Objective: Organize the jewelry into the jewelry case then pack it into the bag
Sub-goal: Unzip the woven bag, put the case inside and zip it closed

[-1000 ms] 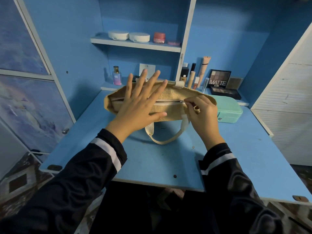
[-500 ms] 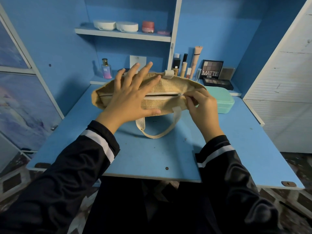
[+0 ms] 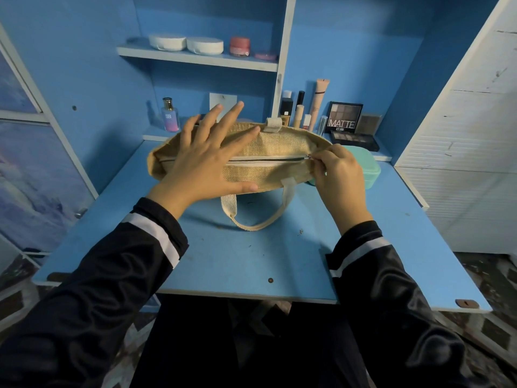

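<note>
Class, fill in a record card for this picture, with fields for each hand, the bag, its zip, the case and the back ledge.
left hand: flat, fingers spread, pressing on the jute bag
right hand: pinches the zip pull near the bag's right end
zip: looks closed between the two hands
bag handle: lies on the blue table, toward the person
mint green case: on the table, outside the bag, behind the right hand
back ledge: MATTE eyeshadow palette, makeup tubes, perfume bottle
</note>
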Motion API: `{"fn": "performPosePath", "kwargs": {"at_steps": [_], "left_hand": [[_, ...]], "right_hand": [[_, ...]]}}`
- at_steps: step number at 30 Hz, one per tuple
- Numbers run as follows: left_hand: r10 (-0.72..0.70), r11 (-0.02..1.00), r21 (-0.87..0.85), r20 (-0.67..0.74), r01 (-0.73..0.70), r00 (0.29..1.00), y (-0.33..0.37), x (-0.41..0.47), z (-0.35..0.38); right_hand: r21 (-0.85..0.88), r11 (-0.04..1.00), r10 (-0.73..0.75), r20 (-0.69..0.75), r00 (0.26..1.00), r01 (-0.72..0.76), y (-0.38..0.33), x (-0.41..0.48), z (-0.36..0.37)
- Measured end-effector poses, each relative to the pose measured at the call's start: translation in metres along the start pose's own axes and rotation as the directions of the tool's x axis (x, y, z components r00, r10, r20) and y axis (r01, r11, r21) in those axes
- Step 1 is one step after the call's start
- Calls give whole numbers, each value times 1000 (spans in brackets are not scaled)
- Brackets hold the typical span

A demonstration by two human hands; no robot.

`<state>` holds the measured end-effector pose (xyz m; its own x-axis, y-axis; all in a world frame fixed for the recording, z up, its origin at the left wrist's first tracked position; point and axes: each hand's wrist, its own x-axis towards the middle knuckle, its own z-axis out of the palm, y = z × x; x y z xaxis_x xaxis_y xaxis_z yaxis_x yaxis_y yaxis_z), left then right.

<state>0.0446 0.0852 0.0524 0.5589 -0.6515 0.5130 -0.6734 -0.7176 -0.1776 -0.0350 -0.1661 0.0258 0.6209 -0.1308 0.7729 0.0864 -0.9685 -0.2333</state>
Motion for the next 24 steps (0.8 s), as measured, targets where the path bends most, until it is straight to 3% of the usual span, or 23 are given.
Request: {"fn": "performPosePath", "kwargs": {"at_steps": [7, 16, 24], "left_hand": [[-14, 1000, -27, 31, 15, 999, -4, -2, 2], [-20, 999, -29, 38, 21, 999, -1, -2, 1], [-3, 1000, -14, -74, 2, 997, -3, -5, -5]], "right_hand": [[-57, 996, 65, -12, 998, -66, 1, 0, 3], [90, 994, 70, -29, 997, -67, 12, -8, -2], [143, 986, 87, 4, 996, -87, 18, -10, -5]]}}
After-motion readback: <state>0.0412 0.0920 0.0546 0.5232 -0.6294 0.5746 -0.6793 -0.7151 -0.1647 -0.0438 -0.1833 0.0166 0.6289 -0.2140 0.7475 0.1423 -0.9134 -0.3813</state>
